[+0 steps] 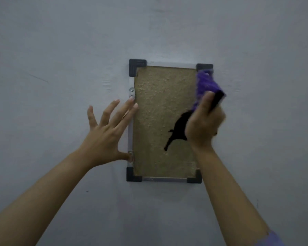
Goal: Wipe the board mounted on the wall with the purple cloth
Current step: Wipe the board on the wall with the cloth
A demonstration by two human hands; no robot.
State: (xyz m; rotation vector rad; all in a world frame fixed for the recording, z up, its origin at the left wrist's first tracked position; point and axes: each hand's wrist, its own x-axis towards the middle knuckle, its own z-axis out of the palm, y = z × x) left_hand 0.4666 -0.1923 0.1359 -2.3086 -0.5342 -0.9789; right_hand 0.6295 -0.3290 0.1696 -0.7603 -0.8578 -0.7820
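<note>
Grey painted wall (60,50) fills the whole view, and the board (160,107) hangs on it a little right of centre: a tall, narrow panel of cork-like brown in a thin metal frame with dark plastic corner caps (136,66). Its long axis runs up and down. A black bird-shaped mark (176,130) sits on the lower right part of the face.

The right hand (203,125) is closed around the purple cloth (205,82), thumb and fingers curled on the bunched fabric, which also seems to wrap something dark; what that is cannot be made out. The cloth lies against the board's upper right edge, just under the top right corner cap, and the hand below it covers part of the right frame and the bird mark. Both are slightly blurred.

The left hand (107,132) is spread flat, fingers apart and holding nothing. Its fingertips touch the left frame near the upper screw (131,90) and the thumb presses near the lower one, apparently steadying the board.

Most of the unwiped-looking face lies to the left of and below the cloth, so the stroke probably needs to travel down the long axis or across toward the left hand, which should stay on the frame, clear of the path.
</note>
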